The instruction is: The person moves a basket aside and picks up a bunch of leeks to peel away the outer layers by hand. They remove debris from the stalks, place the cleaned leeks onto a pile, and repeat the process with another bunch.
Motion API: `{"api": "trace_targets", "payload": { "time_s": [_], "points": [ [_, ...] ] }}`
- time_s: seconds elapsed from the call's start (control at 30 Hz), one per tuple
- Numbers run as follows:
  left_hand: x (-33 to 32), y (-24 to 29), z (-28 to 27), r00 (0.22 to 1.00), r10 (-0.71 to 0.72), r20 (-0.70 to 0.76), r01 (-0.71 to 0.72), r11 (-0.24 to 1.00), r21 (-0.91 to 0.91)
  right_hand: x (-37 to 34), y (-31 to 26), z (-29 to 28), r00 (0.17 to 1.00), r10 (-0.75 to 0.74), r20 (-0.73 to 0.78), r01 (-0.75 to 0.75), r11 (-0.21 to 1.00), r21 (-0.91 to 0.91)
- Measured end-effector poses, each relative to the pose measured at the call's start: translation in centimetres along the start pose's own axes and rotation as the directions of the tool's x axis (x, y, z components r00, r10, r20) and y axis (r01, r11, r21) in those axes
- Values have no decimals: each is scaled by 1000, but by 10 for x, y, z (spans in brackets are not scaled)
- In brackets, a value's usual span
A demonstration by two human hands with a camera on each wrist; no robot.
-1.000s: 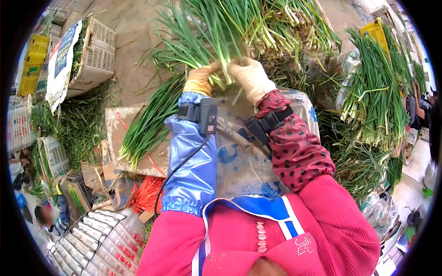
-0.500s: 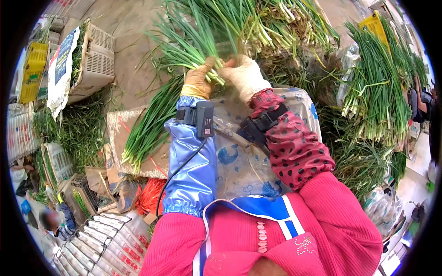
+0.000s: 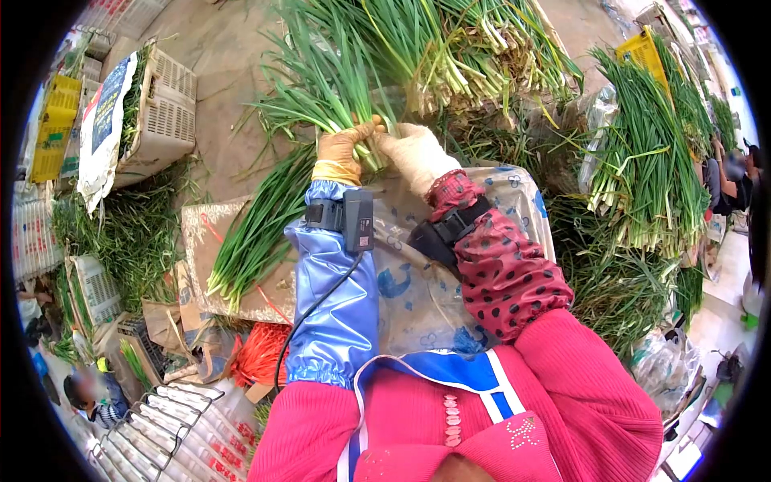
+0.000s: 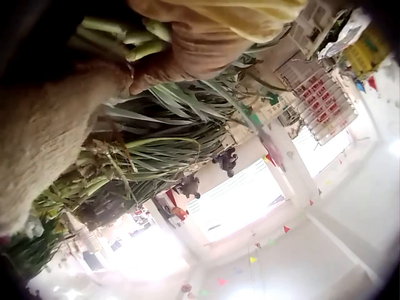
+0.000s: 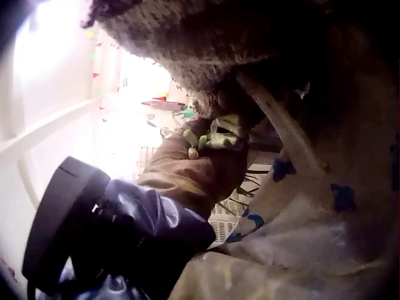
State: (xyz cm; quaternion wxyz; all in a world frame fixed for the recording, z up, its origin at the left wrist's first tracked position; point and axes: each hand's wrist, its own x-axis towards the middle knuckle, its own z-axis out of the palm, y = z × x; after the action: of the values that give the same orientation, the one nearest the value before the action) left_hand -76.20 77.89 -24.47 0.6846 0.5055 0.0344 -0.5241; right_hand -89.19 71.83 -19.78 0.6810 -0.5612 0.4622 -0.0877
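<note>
My left hand (image 3: 339, 154), in a tan glove, grips a bunch of green garlic (image 3: 325, 92) near its pale stem ends, with the long leaves fanning away from me. The cut-looking stem ends (image 4: 140, 40) poke out of the fist in the left wrist view. Right beside it, my right hand (image 3: 418, 159) wears a cream knit glove, its fingertips close to the left fingers. A single pale stalk (image 5: 281, 122) juts from under the right fingers in the right wrist view, pinched there. Another bunch of green garlic (image 3: 259, 229) lies to the left of my blue sleeve.
A large heap of green garlic (image 3: 466, 60) lies ahead. Tall bunches (image 3: 646, 161) are stacked at the right. Patterned plastic sheeting (image 3: 418, 269) spreads under my forearms. A board (image 3: 197, 229), orange-red strings (image 3: 261, 353) and a white crate (image 3: 170, 108) are at the left.
My right hand has shifted left and slightly toward me, ending close against the left hand. The left hand keeps its hold on the bunch and has come slightly nearer to me.
</note>
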Motion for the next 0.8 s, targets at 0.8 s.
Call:
{"api": "trace_targets", "payload": {
  "time_s": [0.8],
  "points": [
    [18,1,19,986,6,165,42,958,-283,44,-78,-42,952,-213,-218,-124,382,-916]
  ]
}}
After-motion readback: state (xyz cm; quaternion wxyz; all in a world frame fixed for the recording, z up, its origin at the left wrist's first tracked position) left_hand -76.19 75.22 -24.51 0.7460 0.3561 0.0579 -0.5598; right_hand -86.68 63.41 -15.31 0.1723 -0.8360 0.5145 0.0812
